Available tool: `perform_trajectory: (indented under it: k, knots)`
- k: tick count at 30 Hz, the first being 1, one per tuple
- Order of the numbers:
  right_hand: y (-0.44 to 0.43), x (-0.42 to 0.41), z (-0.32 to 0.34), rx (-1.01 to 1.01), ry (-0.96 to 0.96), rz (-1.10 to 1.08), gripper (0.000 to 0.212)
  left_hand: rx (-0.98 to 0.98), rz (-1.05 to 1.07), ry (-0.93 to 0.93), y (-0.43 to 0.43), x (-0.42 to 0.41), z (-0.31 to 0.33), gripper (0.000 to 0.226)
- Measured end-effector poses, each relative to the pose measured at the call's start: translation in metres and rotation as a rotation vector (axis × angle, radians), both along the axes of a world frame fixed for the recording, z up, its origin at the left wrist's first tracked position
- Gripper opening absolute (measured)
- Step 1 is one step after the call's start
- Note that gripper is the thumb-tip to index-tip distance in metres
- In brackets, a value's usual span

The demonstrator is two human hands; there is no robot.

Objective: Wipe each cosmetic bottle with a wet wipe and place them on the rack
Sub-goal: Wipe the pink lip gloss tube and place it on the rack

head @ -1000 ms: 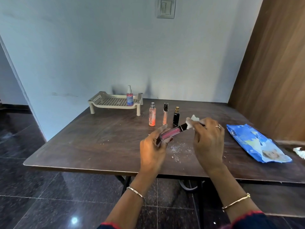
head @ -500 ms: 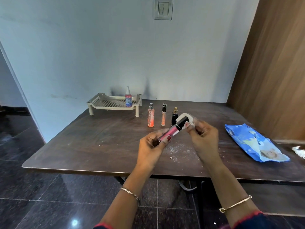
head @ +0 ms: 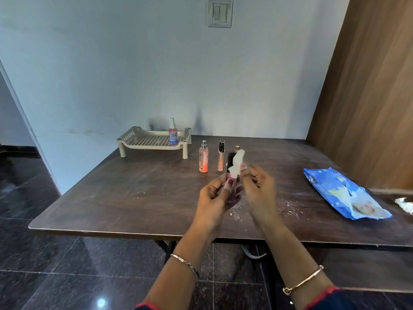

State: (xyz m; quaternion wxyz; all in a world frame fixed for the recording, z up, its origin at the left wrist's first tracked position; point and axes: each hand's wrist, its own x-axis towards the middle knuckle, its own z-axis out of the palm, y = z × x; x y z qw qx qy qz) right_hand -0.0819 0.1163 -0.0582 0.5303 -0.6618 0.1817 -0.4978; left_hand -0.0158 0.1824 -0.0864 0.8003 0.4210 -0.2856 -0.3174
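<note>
My left hand [head: 218,195] grips a pink lip-gloss tube [head: 230,162] with a black cap, held nearly upright above the table. My right hand [head: 257,186] pinches a white wet wipe [head: 237,164] against the tube's cap. Behind them stand an orange spray bottle [head: 203,157], a slim peach tube with a black cap [head: 221,155], and a dark bottle with a gold cap [head: 237,148], mostly hidden by the wipe. The beige rack [head: 143,142] sits at the table's back left, with a small pink spray bottle [head: 173,132] standing on it.
A blue wet-wipe pack [head: 344,193] lies on the right of the brown table [head: 111,193]. A crumpled white wipe [head: 404,203] is at the right edge. White powder specks [head: 288,209] dot the table near my hands. A wooden panel rises on the right.
The tube has swung from a slant to nearly upright in my left hand. My right hand has shifted the wipe up along the cap.
</note>
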Motion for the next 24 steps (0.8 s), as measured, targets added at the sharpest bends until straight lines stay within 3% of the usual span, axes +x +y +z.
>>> perform_trajectory:
  k: [6,14,20,24]
  knots:
    - [0.006,0.001,-0.016,-0.395,0.25,-0.266,0.019,-0.088,-0.039,0.211,0.001,0.001,0.003,0.018]
    - [0.029,-0.015,-0.034,-0.764,0.402,-0.497,0.014,-0.176,-0.122,0.473,0.005,0.012,0.008,0.027]
    - [0.022,-0.014,-0.025,-0.763,0.422,-0.523,0.007,-0.18,-0.158,0.475,0.012,0.02,0.01,0.028]
    - [0.009,0.006,0.002,-0.677,0.44,-0.468,0.018,-0.103,-0.188,0.374,0.01,0.021,0.01,0.029]
